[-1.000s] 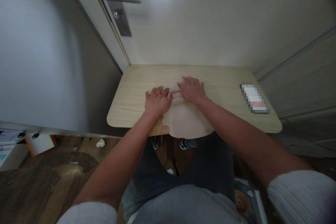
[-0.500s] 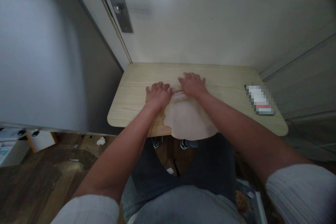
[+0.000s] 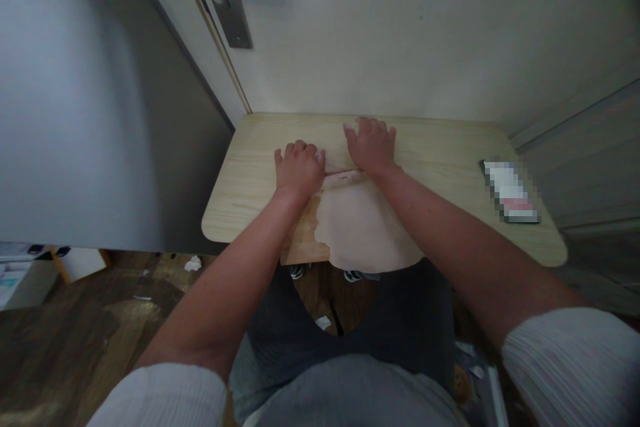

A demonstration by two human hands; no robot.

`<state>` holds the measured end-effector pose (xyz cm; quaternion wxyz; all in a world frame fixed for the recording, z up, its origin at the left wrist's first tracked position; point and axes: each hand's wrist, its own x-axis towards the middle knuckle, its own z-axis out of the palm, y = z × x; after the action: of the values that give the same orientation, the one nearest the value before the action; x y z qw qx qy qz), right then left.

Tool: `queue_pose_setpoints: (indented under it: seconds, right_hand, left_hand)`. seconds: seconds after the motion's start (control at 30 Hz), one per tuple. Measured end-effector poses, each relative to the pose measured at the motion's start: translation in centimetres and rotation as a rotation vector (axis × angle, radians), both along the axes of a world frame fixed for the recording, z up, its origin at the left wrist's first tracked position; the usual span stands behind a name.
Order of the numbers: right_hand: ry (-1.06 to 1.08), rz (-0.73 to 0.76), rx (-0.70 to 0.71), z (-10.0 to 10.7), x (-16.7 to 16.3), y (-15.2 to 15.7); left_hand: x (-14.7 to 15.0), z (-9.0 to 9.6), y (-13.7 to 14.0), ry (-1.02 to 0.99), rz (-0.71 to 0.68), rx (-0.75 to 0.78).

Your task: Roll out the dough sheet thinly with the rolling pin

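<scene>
While the left hand (image 3: pixel 300 170) and right hand (image 3: pixel 373 145) lie apart, fingers spread, the sheet (image 3: pixel 365 230) extends from them toward the body (image 3: pixel 357 390).

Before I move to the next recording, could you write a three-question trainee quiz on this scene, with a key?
1. Which hand is nearer the phone on the wooden table?
2. Fill the blank: the pale sheet shows between the person's two ____.
3. True or false: the phone lies at the left end of the table.

Key: 1. the right hand; 2. forearms; 3. false, it lies toward the right end.
</scene>
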<state>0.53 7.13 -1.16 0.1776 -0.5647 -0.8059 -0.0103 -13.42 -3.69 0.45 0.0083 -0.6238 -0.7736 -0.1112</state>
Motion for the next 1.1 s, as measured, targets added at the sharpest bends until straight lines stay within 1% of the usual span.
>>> queue_pose_setpoints:
  seconds: [0.1,0.23,0.37,0.5,0.63,0.77,0.9,1.0,1.1]
  right_hand:
    - [-0.021,0.007,0.019,0.0,0.0,0.4]
    - [-0.037,0.017,0.002,0.0,-0.2,0.8]
    - [-0.044,0.007,0.018,-0.1,-0.5,1.3]
    - [-0.042,0.013,0.044,-0.3,-0.8,1.8]
    - [-0.014,0.005,0.033,-0.3,-0.8,1.7]
    - [0.019,-0.005,0.000,-0.1,-0.4,0.8]
    - [0.031,-0.048,-0.041,0.2,0.2,-0.7]
    - [0.037,-0.063,-0.073,0.4,1.0,-2.2]
    - [0.035,-0.047,-0.108,0.4,2.1,-4.1]
  left_hand:
    - [0.0,0.0,0.2,0.013,0.024,0.018]
    - [-0.1,-0.1,0.5,0.003,0.030,0.009]
    - [-0.4,-0.1,1.1,0.040,0.047,0.008]
    - [-0.7,-0.2,1.6,0.048,0.046,0.004]
    - [-0.8,-0.3,1.7,0.037,0.032,0.011]
    - [-0.5,-0.2,1.1,0.008,0.014,-0.010]
    - [-0.1,-0.1,0.1,0.007,-0.010,-0.021]
    - [0.5,-0.2,-1.1,0.006,-0.017,-0.021]
    - [1.3,-0.3,-2.7,-0.001,-0.026,-0.005]
